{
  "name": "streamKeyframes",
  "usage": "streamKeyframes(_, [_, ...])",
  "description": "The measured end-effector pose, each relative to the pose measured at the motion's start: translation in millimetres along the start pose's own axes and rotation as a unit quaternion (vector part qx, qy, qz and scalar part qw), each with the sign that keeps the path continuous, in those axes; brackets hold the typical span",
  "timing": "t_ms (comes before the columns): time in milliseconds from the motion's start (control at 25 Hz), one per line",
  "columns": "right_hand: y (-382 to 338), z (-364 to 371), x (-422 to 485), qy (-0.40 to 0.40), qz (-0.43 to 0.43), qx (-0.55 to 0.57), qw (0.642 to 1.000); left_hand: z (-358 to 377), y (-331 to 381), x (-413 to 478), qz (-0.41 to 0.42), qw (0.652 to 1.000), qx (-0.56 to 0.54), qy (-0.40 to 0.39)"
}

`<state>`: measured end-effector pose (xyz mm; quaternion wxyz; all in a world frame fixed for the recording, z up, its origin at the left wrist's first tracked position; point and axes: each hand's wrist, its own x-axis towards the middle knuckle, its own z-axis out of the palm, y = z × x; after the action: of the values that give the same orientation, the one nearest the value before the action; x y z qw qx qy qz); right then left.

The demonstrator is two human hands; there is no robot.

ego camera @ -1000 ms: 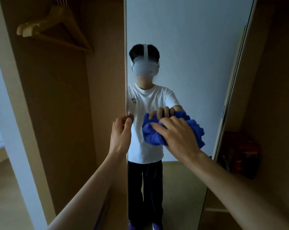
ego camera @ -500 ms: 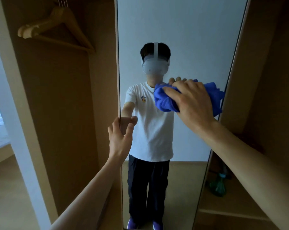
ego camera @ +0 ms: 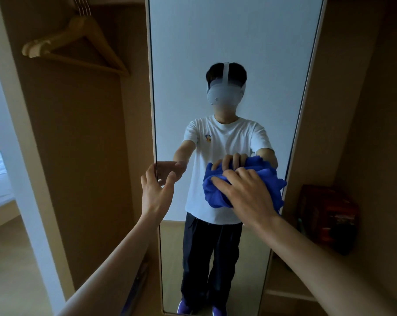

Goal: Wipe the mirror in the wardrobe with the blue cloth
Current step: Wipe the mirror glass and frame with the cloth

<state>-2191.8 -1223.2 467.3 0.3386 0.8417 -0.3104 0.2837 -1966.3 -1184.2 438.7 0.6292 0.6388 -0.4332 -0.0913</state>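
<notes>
Right hand [ego camera: 245, 195] grips the bunched blue cloth [ego camera: 213, 197] against the tall upright mirror [ego camera: 227, 42], mid-height near its right edge. Most of the glass lies above and left. Left hand [ego camera: 155, 192], fingers loosely spread and empty, hovers at the mirror's left edge.

One mirror [ego camera: 227, 42], one blue cloth [ego camera: 215, 197], one red box [ego camera: 329, 215], two hands (left hand [ego camera: 156, 192], right hand [ego camera: 247, 195]).
</notes>
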Motion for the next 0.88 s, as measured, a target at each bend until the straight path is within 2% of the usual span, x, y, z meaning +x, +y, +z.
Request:
streamKeyframes(440, [78.1, -60.6, 50.1, 0.081, 0.051, -0.059, 0.994, 12.7, 2.2, -10.4, -0.014, 0.999, 0.03, 0.019])
streamKeyframes(640, [70.6, -37.0, 17.4, 0.093, 0.02, -0.028, 0.995, 19.6, 2.8, -13.2, -0.016, 0.999, 0.042, 0.031])
streamKeyframes(880, [49.1, 4.9, -40.9, 0.061, -0.008, 0.005, 0.998, 17.5, 2.3, -13.1, -0.017, 0.998, 0.046, 0.027])
